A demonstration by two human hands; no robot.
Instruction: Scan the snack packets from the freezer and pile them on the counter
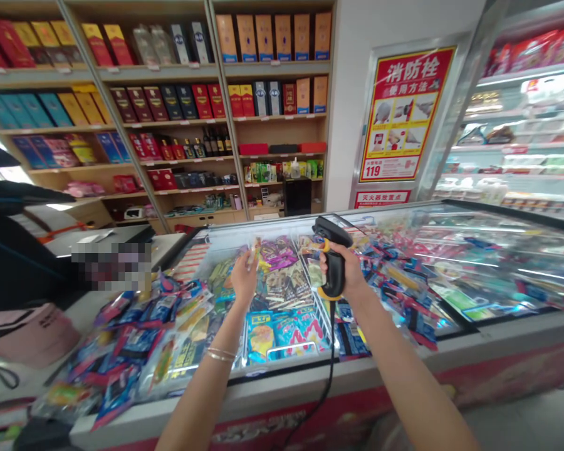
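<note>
My right hand (345,270) grips a black and yellow barcode scanner (333,254), its cable hanging down over the freezer's front. My left hand (244,275) holds up a small wrapped ice cream packet (254,249) just left of the scanner's head. Both hands hover over the open chest freezer (310,366), which is filled with several colourful wrapped ice creams (282,294). Two thin bracelets circle my left wrist.
A heap of wrapped packets (136,344) lies on the freezer's left lid. Its right glass lid (489,263) is slid shut. Wooden shelves of boxed bottles (192,100) line the back wall. A red fire notice (404,113) hangs beside a refrigerated display (521,125).
</note>
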